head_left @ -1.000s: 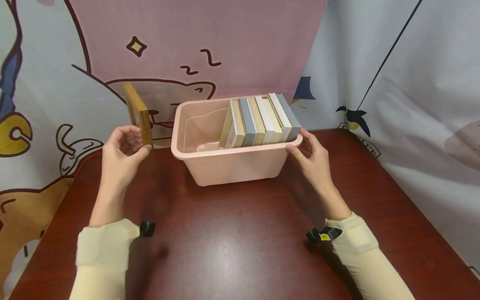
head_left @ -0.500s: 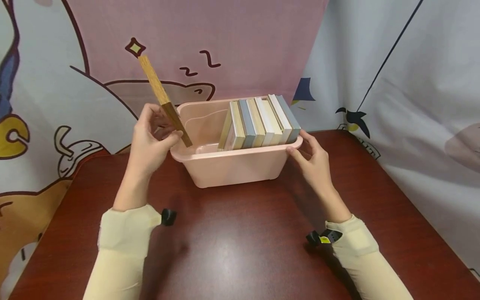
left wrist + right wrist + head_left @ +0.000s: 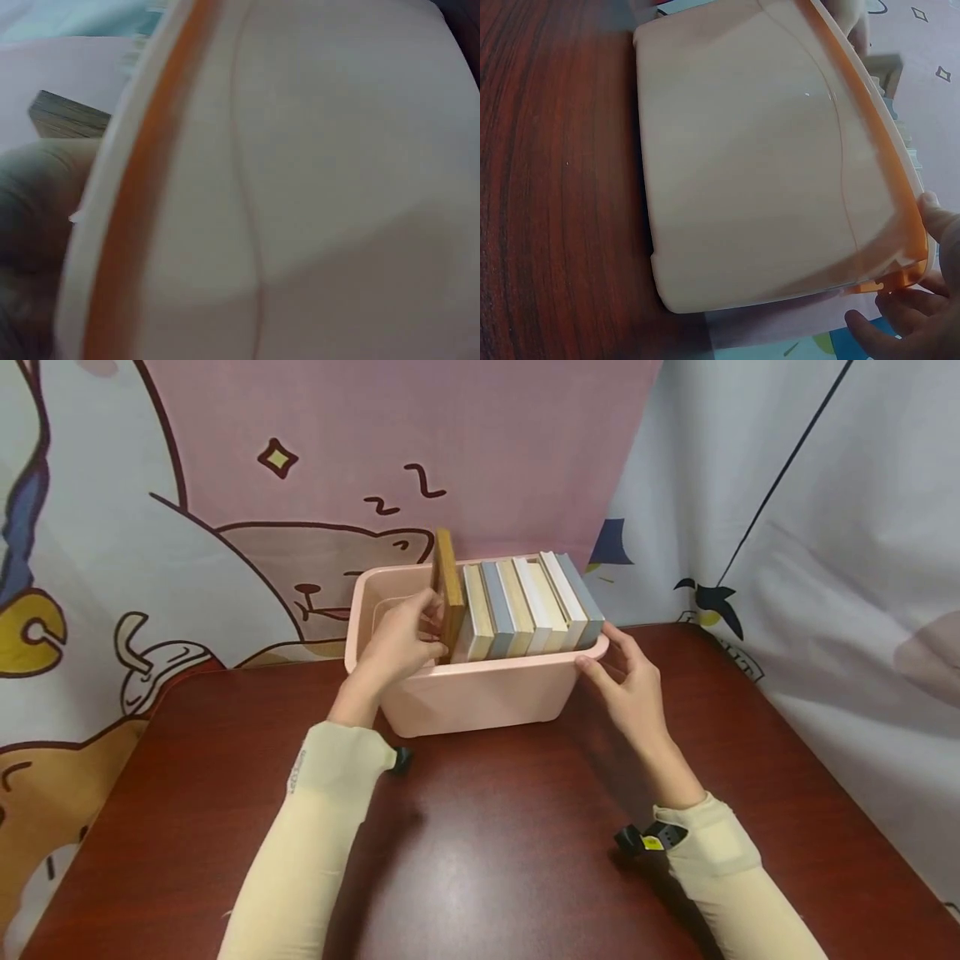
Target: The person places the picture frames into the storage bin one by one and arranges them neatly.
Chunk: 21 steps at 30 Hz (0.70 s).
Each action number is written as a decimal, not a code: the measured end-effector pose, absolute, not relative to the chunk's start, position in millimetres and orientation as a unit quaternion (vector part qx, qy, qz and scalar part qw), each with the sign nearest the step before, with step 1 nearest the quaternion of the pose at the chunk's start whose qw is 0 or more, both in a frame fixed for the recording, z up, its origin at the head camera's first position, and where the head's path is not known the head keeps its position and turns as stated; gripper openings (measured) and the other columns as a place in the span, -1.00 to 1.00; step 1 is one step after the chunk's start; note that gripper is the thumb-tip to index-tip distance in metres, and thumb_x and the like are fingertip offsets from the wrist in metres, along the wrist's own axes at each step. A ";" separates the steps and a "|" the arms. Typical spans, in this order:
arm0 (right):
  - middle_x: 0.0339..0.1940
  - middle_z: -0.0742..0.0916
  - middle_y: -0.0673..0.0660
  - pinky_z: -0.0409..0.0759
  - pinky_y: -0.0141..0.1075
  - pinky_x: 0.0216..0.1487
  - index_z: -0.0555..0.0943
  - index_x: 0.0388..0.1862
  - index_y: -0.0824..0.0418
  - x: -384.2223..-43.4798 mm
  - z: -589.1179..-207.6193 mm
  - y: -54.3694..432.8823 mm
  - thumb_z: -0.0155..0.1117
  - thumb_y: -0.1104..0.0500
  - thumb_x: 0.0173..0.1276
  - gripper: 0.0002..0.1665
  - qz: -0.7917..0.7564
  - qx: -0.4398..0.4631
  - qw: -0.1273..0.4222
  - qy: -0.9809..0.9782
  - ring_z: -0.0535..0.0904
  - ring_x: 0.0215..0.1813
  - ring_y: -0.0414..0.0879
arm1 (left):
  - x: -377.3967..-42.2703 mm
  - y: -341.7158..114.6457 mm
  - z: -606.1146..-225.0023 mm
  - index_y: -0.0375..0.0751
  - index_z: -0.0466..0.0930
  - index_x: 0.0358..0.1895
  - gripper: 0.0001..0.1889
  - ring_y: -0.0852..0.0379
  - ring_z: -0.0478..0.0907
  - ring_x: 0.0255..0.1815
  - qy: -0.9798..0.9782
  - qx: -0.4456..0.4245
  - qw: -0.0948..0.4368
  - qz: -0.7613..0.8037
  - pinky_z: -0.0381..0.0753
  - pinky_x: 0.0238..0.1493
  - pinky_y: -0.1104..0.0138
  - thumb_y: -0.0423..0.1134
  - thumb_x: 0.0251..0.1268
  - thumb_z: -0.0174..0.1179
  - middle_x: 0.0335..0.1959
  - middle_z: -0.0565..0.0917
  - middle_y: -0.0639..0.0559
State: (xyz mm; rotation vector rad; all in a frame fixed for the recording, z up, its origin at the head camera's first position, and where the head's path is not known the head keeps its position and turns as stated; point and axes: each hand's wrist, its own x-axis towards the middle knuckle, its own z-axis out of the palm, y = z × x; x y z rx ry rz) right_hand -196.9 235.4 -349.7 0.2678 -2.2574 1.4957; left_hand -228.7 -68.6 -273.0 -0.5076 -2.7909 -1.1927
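My left hand [image 3: 405, 635] pinches a flat, brown wooden picture frame [image 3: 450, 585] by its near edge. The frame stands upright inside a pale pink plastic bin [image 3: 480, 702], its top above the rim, just left of a row of upright frames [image 3: 525, 606]. Those are cream, grey-blue and white, packed toward the bin's right end. My right hand [image 3: 630, 685] grips the bin's right front corner, thumb on the rim and fingers around the end. In the left wrist view the bin wall [image 3: 337, 150] hides most of the hand; a corner of the wooden frame [image 3: 69, 116] shows.
The bin stands near the back of a dark red-brown table [image 3: 480, 835]. Behind it hangs a pink and white curtain [image 3: 525, 443] with cartoon prints. Black cameras sit on both wrists, the right one [image 3: 637, 839] close over the tabletop.
My left hand has carried the wooden picture frame rightward from beside the bin, tilting it over the left rim, then into the bin beside the row. My right hand has stayed on the corner.
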 end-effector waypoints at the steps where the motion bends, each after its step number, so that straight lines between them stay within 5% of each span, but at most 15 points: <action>1: 0.43 0.52 0.22 0.56 0.06 0.31 0.39 0.45 0.27 -196.8 -350.2 235.5 0.38 0.26 0.33 -0.28 0.537 0.096 0.209 -0.811 0.54 0.34 0.12 | -232.0 -65.0 -273.6 -0.30 0.41 -0.06 -0.63 -0.09 0.60 0.02 -0.916 -0.169 0.018 -0.362 0.67 0.08 0.16 -0.57 0.07 0.28 -0.07 0.60 -0.19; 6: 0.43 0.52 0.22 0.55 0.07 0.30 0.39 0.45 0.26 -196.5 -352.7 237.0 0.37 0.25 0.33 -0.28 0.535 0.096 0.208 -0.813 0.54 0.35 0.11 | -238.0 -58.0 -273.4 -0.20 0.46 -0.10 -0.70 -0.02 0.55 -0.11 -0.946 -0.179 -0.040 -0.268 0.54 -0.01 0.18 -0.48 0.14 0.30 -0.16 0.65 -0.10; 13: 0.43 0.53 0.20 0.55 0.05 0.30 0.40 0.44 0.25 -196.1 -352.7 240.4 0.37 0.26 0.34 -0.30 0.534 0.091 0.214 -0.813 0.54 0.35 0.09 | -234.8 -62.3 -275.1 -0.29 0.56 -0.01 -0.80 -0.05 0.68 0.00 -0.926 -0.163 -0.079 -0.330 0.64 0.12 0.23 -0.45 0.37 0.08 -0.04 0.72 -0.19; 18: 0.44 0.51 0.22 0.57 0.04 0.28 0.39 0.45 0.28 -195.8 -352.6 238.0 0.37 0.29 0.33 -0.28 0.534 0.094 0.209 -0.814 0.54 0.35 0.11 | -231.8 -65.5 -278.6 -0.25 0.58 0.07 -0.75 -0.07 0.71 -0.07 -0.916 -0.126 -0.065 -0.374 0.66 -0.09 0.35 -0.33 0.46 -0.01 -0.03 0.72 -0.19; 21: 0.43 0.52 0.23 0.56 0.03 0.28 0.39 0.44 0.29 -195.5 -353.9 238.0 0.37 0.28 0.33 -0.29 0.534 0.094 0.210 -0.814 0.54 0.34 0.11 | -230.3 -69.5 -278.8 -0.23 0.61 0.08 -0.74 -0.05 0.68 0.01 -0.917 -0.123 -0.031 -0.379 0.63 0.01 0.29 -0.30 0.45 0.04 0.01 0.73 -0.16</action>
